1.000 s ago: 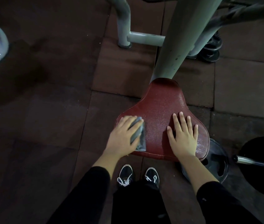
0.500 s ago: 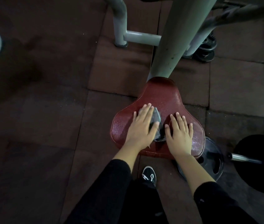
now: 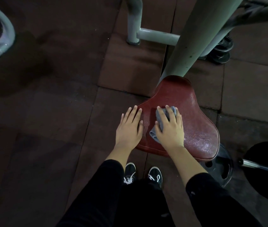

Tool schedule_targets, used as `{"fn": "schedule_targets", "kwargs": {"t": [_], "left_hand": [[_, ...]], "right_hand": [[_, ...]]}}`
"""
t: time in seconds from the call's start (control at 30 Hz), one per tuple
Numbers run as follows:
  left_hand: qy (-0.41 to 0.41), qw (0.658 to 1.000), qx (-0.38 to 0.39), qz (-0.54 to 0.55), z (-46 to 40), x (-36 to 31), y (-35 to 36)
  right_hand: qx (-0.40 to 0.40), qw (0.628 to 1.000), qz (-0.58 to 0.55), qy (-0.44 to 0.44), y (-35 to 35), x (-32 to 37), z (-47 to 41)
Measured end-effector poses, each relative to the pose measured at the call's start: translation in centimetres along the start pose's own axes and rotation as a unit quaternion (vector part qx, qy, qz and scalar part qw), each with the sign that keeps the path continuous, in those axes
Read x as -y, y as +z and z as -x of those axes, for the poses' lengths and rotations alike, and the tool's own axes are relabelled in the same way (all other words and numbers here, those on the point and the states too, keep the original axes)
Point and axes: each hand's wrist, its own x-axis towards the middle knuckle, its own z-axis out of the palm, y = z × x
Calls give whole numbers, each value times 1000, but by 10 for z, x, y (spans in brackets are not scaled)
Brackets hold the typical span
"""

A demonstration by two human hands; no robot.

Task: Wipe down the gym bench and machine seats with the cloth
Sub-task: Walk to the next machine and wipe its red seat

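Fingers of the right hand lay spread and nearly straight over the grey cloth, pressing it flat against the red machine seat rather than gripping it; a corner of the cloth stuck out by the thumb and another edge showed past the fingertips. The left hand rested palm-down with its fingers straight and slightly apart on the seat's left edge, just beside the cloth and holding nothing. Both forearms reached forward and down from black sleeves, wrists low. The step in hand looked to be wiping this seat, with the cloth sitting left of centre. The broad right side and the narrow end under the pale green post seemed the likely ground left, so the next move would call for sliding the cloth that way under steady pressure.
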Motion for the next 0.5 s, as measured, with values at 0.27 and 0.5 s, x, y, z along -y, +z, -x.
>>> {"fn": "schedule_targets", "kwargs": {"t": [0.27, 0.5], "left_hand": [[-21, 999, -1, -26, 2, -8, -6], [-79, 993, 53, -71, 25, -32, -51]], "right_hand": [[-43, 999, -26, 15, 2, 8, -1], [85, 994, -49, -40, -26, 15, 2]]}}
